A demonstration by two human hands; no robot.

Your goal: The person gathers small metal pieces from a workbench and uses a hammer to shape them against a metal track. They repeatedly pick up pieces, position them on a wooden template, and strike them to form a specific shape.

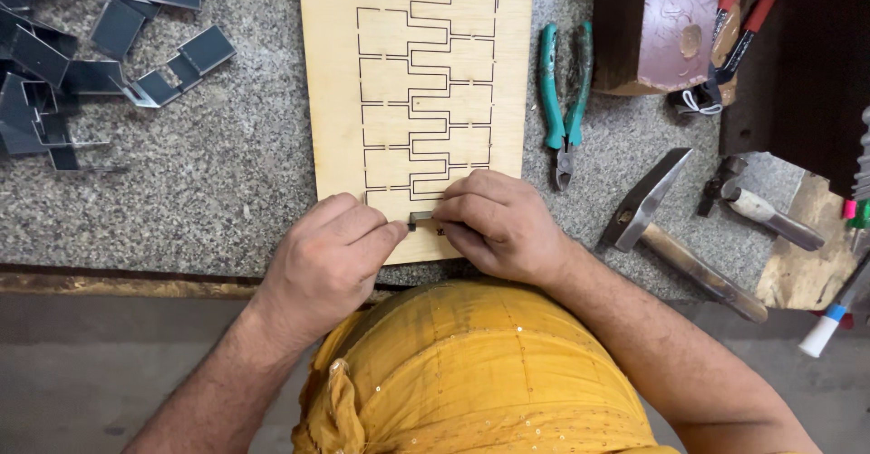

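**Both hands pinching a metal strip at the board's near edge**

Nearest, the left hand (pixel 331 259) and right hand (pixel 494 223) pinched a small metal strip (pixel 421 220) between fingertips, on the near end of the slotted board (pixel 417 64). Right lay a hammer (pixel 675 227), farther off green pliers (pixel 564 96). Bent metal pieces (pixel 100 46) were heaped far left.

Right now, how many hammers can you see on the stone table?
2. One hammer lies right of the right hand; a smaller hammer lies further right. Others may be hidden.
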